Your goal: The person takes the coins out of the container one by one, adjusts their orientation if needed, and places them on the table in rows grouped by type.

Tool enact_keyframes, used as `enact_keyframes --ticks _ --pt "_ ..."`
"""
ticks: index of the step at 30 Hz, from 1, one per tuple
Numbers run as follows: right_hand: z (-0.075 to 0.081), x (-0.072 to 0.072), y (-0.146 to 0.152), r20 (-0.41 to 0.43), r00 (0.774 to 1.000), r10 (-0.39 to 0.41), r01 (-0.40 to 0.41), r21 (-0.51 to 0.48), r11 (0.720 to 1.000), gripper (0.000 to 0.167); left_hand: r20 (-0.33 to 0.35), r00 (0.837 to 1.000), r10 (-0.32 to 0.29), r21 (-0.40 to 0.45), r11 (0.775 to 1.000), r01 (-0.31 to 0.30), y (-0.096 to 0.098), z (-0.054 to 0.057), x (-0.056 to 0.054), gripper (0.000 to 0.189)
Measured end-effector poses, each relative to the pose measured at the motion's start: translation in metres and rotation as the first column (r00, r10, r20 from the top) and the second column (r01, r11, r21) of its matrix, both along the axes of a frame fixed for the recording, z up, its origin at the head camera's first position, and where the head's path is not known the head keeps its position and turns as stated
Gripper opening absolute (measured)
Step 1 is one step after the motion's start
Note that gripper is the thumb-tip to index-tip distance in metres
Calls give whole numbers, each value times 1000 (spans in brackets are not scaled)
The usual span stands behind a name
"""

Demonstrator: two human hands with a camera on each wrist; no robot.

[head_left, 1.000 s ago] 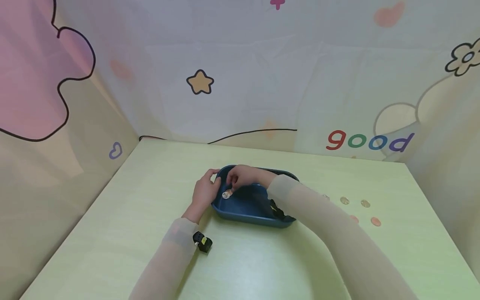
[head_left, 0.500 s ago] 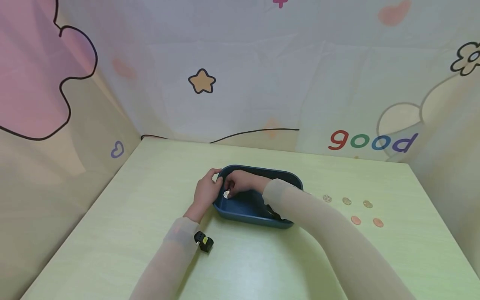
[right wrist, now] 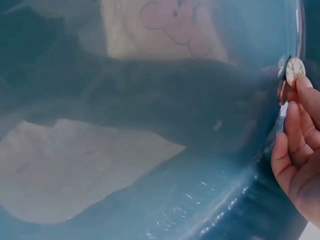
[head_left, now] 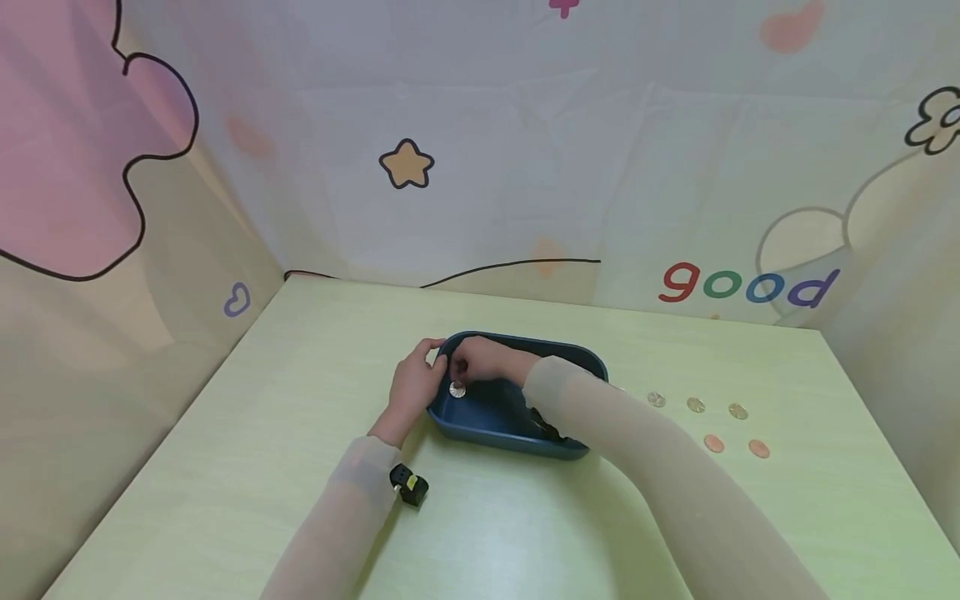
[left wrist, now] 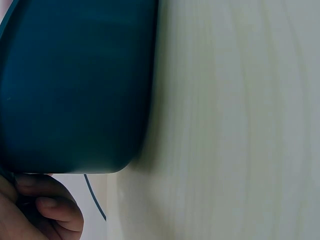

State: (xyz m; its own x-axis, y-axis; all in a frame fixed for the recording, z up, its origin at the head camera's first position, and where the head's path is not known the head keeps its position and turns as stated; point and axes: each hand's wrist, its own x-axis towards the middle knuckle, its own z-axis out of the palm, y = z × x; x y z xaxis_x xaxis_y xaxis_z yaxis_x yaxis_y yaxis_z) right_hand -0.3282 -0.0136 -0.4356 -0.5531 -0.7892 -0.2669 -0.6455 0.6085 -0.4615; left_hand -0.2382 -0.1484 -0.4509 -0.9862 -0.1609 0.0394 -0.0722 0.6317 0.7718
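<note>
A dark blue tray (head_left: 495, 437) with raised sides lies on the table. My left hand (head_left: 412, 385) grips its left end, thumb at the rim; in the left wrist view, curled fingers (left wrist: 59, 207) sit against the tray's end. Inside the tray, at its left end, my right hand (head_left: 480, 358) pinches a silver-coloured coin (head_left: 457, 390). The right wrist view shows that coin (right wrist: 295, 72) standing on edge by the tray's wall, a fingertip touching it. A copper-coloured edge shows just behind it, partly hidden.
Right of the tray lie several coins: a back row with silver-coloured coins (head_left: 696, 405), and two copper-coloured coins (head_left: 714, 443) in front. My right forearm (head_left: 637, 433) crosses the tray's right side. A printed cloth (head_left: 487, 167) hangs behind the table (head_left: 360, 325).
The right forearm has shifted slightly, uncovering more of the coins on the table. A copper-coloured patch by the silver-coloured coin no longer shows in the head view. The left hand stays on the tray.
</note>
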Motion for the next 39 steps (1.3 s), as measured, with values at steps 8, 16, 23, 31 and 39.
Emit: enact_keyframes --ticks 8,16,23,31,39 --pt "12 -2 1 10 1000 1 -1 41 999 14 -14 1000 1 -10 1000 -1 0 0 0 39" --pt "33 -3 9 -3 999 -40 40 41 998 14 -4 1000 24 -41 999 -24 1 -1 -1 38" --pt "48 2 28 19 994 -104 104 -5 995 15 -7 1000 29 -47 998 -30 2 -1 -1 38" --pt "63 15 58 101 970 -221 230 -86 969 16 -2 999 36 -36 999 -36 3 1 1 38" --pt "71 32 82 126 955 -269 287 -161 944 18 0 1000 31 -31 999 -31 4 2 2 38"
